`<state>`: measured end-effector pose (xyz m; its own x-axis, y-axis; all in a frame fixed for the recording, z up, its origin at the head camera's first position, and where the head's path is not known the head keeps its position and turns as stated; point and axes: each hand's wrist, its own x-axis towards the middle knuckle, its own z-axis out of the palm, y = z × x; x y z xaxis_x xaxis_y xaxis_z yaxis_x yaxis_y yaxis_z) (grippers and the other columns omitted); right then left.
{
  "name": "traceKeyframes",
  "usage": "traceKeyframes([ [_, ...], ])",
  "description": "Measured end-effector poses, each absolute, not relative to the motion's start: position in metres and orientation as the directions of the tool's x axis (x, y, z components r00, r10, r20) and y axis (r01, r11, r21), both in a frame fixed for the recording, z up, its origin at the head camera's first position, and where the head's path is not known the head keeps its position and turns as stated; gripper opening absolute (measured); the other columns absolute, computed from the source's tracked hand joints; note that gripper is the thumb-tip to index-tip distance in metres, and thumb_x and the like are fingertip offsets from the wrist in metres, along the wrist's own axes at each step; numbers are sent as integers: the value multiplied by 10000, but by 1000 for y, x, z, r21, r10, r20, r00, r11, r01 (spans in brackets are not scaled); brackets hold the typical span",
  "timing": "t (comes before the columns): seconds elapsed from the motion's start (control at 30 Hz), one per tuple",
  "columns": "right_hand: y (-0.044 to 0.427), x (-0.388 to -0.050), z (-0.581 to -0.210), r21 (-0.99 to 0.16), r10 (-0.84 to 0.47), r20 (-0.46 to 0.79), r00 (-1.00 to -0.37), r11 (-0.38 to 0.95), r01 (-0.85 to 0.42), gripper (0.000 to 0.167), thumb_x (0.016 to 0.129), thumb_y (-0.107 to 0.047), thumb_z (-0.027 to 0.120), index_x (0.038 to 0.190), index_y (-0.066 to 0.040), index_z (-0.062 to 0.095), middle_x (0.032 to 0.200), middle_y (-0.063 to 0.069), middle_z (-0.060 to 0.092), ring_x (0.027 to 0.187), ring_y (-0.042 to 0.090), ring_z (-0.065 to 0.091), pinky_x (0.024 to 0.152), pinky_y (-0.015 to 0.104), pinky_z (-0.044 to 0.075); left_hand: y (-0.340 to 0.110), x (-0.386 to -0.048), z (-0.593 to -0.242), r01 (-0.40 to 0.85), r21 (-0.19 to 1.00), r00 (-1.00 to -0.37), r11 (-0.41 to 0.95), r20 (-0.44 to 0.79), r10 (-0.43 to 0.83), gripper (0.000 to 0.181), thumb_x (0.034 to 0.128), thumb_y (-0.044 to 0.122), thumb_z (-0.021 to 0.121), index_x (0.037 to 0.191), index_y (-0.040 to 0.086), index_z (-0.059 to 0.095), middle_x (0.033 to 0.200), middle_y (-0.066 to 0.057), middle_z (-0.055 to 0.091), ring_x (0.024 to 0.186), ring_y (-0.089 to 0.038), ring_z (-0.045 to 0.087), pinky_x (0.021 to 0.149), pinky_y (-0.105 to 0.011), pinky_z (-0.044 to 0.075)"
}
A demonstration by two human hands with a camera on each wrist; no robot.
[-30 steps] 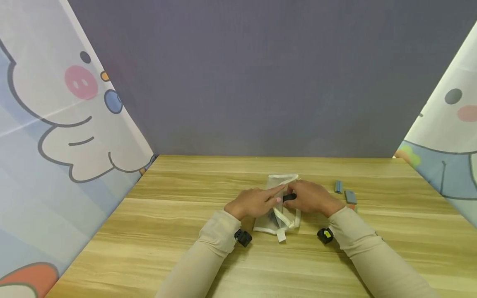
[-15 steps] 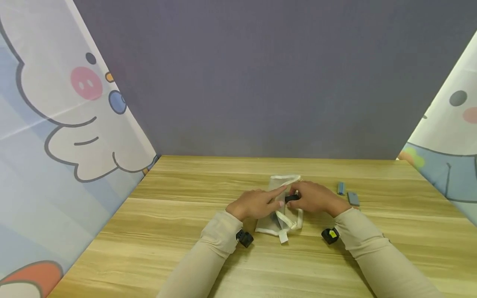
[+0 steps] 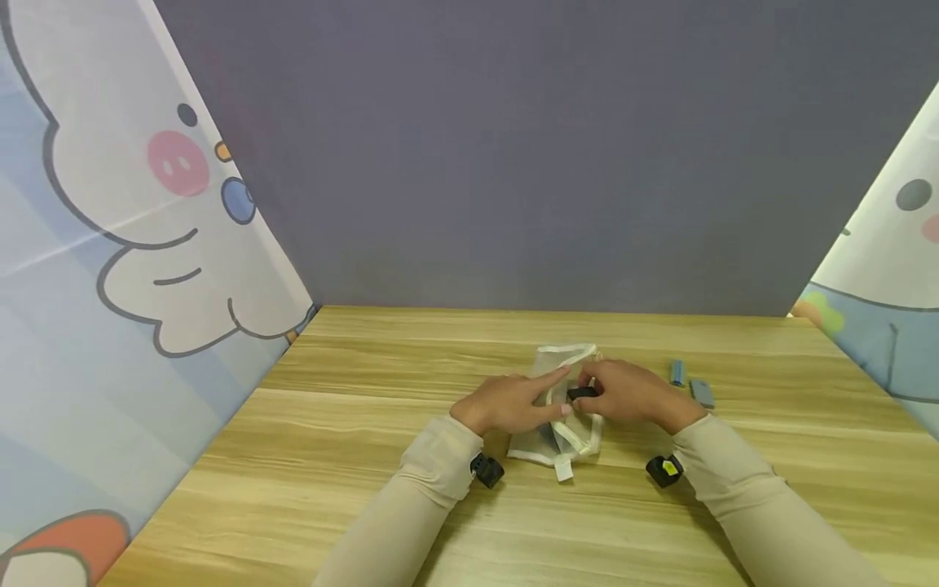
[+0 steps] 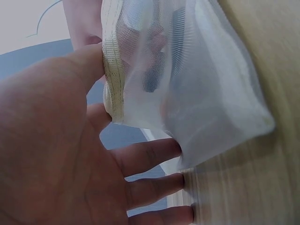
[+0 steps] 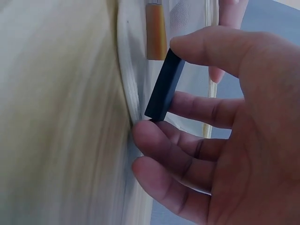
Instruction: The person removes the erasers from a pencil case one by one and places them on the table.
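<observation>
We pinch a black stick in our right hand at the mouth of a see-through bag. Our left hand, fingers spread, touches its edge. The bag sits on the tabletop, near two little blocks.

Mesh pouch, top cut off in left wrist view

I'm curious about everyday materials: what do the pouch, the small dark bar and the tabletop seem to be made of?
The pouch: sheer, soft mesh, probably synthetic; its fine weave shows and things appear through it.
The dark bar: matte, perhaps plastic, judging by smooth, straight-edged faces; coated metal remains possible.
The tabletop: streaky pale grain suggests wood or wood-look laminate.
</observation>
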<state>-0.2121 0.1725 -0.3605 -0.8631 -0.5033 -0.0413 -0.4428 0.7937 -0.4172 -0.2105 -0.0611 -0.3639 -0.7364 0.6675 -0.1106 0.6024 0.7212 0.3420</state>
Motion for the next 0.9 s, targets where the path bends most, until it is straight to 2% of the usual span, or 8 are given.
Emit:
traceKeyframes([
  [0.13,176,-206,-361,-415,-503,-20,-864,791,-450,323,954,-395,678,1094,-105,659,801,-40,571,645,124,504,610,341,421,-59,-210,-364,603,344,-734,720,-114,669,698,988,705,334,1601,414,169,1473,-32,523,1131,-209,633,779,-375,513],
  [0.4,181,-196,-359,-439,-467,6,-884,793,-422,319,956,-378,681,1098,-93,655,764,-17,562,587,135,496,565,333,409,-59,-210,-364,603,349,-736,717,-104,669,696,990,693,360,1601,407,188,1369,-32,608,908,-134,645,663,-329,483],
  [0.5,183,-194,-358,-444,-460,12,-888,793,-417,327,956,-375,682,1114,-90,651,781,-21,569,593,133,503,570,333,414,-59,-210,-364,597,359,-736,718,-111,668,699,990,688,371,1602,403,189,1386,-26,596,952,-144,653,689,-341,495],
  [0.63,187,-191,-358,-453,-457,25,-889,788,-418,298,952,-342,694,1111,-93,648,780,-22,568,596,131,501,571,329,414,-60,-210,-365,594,364,-735,717,-115,668,698,997,675,373,1606,393,180,1443,-24,551,1089,-178,641,767,-361,507],
  [0.9,196,-191,-355,-500,-472,69,-879,746,-440,271,960,-305,694,1096,-74,651,750,-16,573,583,128,487,563,317,409,-61,-210,-366,596,362,-732,717,-121,670,696,1001,670,365,1608,409,146,1472,-26,523,1170,-228,616,808,-405,515],
])
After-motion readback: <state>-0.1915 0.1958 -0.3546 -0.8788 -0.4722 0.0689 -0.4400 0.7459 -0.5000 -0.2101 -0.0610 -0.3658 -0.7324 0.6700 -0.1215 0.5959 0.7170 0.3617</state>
